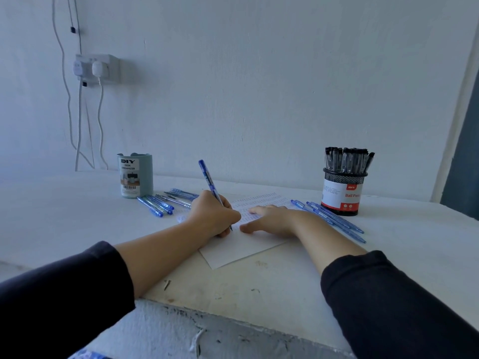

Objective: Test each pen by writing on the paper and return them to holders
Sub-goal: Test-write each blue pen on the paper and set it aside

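Left hand [213,212] curled tight round a blue pen [211,186], tip down on the sheet of paper [234,248] mid-tabletop [272,286]. Right hand [272,220] flat on the paper, fingers [255,209] straight and spread. Loose blue pens [155,204] beside the teal desk organizer [135,175]; more blue pens [337,220] near the mesh holder [342,194] full of black pens [348,159].

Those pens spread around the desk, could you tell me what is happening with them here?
A person is testing them. The left hand grips a blue pen, tip on the paper, while the right hand rests flat on the sheet. More blue pens lie loose beside the teal organizer and by the mesh holder, which holds black pens.
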